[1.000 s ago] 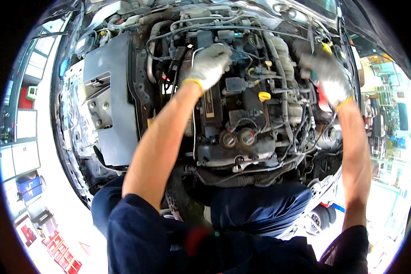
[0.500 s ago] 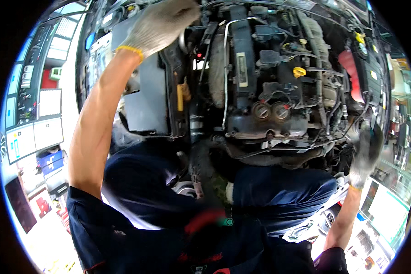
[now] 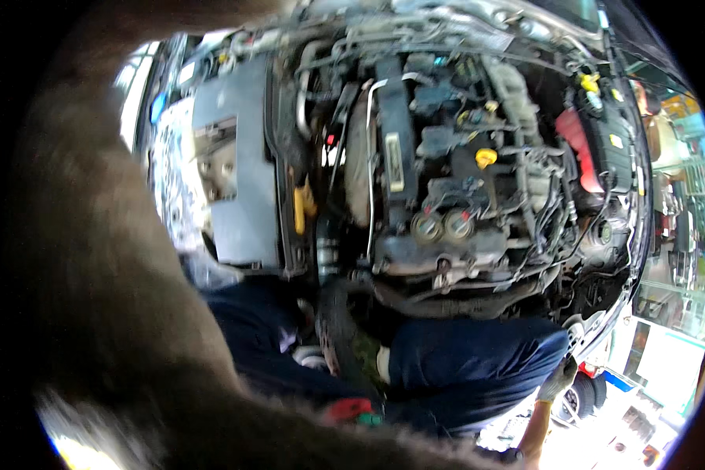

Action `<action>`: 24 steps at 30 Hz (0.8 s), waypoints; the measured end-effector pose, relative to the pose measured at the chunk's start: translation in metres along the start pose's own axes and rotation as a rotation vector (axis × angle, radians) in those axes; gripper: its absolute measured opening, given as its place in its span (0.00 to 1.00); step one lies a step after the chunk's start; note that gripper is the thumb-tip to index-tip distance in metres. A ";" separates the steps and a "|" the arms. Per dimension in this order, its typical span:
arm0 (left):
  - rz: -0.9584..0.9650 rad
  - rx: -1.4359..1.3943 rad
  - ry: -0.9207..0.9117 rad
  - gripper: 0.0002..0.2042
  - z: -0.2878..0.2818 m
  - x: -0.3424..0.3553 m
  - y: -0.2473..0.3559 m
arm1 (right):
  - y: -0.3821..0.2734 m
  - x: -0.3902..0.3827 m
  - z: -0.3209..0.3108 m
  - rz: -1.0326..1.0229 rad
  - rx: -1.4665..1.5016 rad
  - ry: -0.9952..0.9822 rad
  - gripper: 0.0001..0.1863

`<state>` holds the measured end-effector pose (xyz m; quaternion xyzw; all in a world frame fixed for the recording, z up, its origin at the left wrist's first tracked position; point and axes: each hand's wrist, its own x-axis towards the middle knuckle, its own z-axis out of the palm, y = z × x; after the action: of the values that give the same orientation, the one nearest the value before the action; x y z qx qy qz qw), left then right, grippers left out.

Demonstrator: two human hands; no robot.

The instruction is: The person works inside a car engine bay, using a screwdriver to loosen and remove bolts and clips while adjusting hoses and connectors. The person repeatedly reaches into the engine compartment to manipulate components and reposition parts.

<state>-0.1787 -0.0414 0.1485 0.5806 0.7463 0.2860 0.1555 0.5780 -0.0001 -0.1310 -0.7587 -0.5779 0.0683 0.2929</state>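
A large, fuzzy, blurred shape, which looks like my gloved left hand point(image 3: 117, 258), fills the left side very close to the camera; its fingers cannot be made out. Low on the right, my gloved right hand point(image 3: 557, 382) is beside my dark-trousered knee at the car's front edge, fingers curled on something I cannot make out. Both knees are up at the open engine bay, around the engine point(image 3: 439, 251), with its yellow dipstick ring point(image 3: 486, 157) and grey side cover point(image 3: 247, 219).
A red reservoir point(image 3: 576, 141) and black box point(image 3: 615, 149) sit at the bay's right. A black hose point(image 3: 333, 313) runs down between my knees. Bright workshop shelves point(image 3: 670, 219) and a tire point(image 3: 587, 392) appear beyond the car's right edge.
My left hand has left the engine bay's upper left and now looms blurred before the camera. My right hand has moved from the bay's right side down beside my knee.
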 end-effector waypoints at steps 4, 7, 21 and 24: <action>0.020 -0.069 0.035 0.17 0.018 0.003 -0.009 | 0.004 0.022 0.027 -0.086 0.014 -0.121 0.21; 0.042 -0.100 0.038 0.17 0.012 0.006 0.000 | -0.019 0.008 0.053 0.042 0.056 -0.049 0.20; 0.047 -0.172 -0.011 0.17 -0.005 0.045 -0.007 | -0.057 -0.022 0.033 0.184 -0.006 -0.062 0.20; 0.118 -0.178 0.050 0.17 0.016 0.057 0.001 | -0.040 -0.026 0.044 0.197 0.011 -0.033 0.20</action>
<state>-0.1846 0.0172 0.1428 0.6000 0.6862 0.3743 0.1707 0.5169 -0.0014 -0.1524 -0.8090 -0.5050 0.1122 0.2793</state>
